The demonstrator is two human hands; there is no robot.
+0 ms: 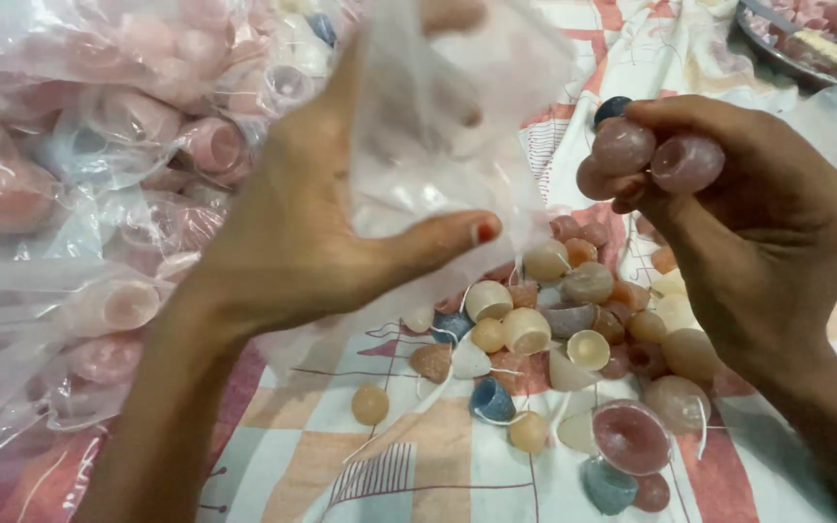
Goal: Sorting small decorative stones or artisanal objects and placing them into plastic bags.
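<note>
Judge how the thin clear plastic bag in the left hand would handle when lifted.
Thin clear plastic bag: probably floppy, since it sags and creases around the left hand. Likely very light, as the fingers alone spread it. Possibly slippery, judging by its glossy film.

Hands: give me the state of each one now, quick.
Left hand: holding a clear plastic bag open, fingers inside it.
Right hand: closed on several pink wax cups.

heap of filled plastic bags, patterned cloth, metal tray
</note>
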